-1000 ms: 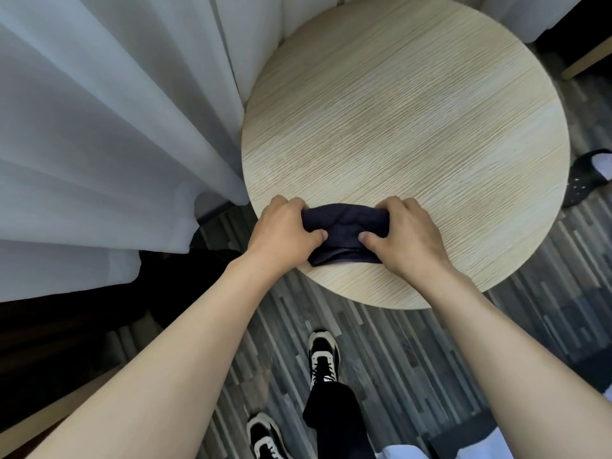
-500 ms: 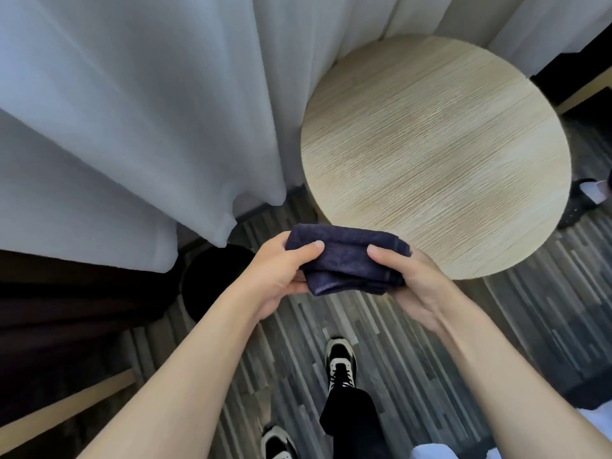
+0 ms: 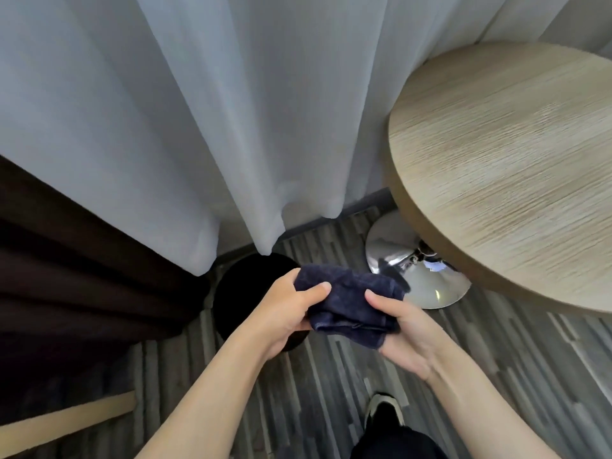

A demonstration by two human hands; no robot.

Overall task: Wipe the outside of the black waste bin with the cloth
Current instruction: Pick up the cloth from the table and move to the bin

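A folded dark blue cloth [image 3: 347, 303] is held between both hands in mid-air, above the floor. My left hand [image 3: 284, 313] grips its left end with the thumb on top. My right hand [image 3: 402, 332] holds the right end from below. The round black waste bin [image 3: 246, 289] stands on the floor just behind and under my left hand, at the foot of the curtains; my left wrist and the cloth hide its right part.
White sheer curtains [image 3: 231, 111] hang behind the bin, with a dark brown curtain [image 3: 76, 276] to the left. A round wooden table [image 3: 516, 167] on a chrome base [image 3: 417, 273] stands at the right. My shoe [image 3: 384, 409] rests on the striped floor below.
Both hands lifted the cloth off the table and carried it left and down toward the bin. The view turned left, so the table now sits at the right.
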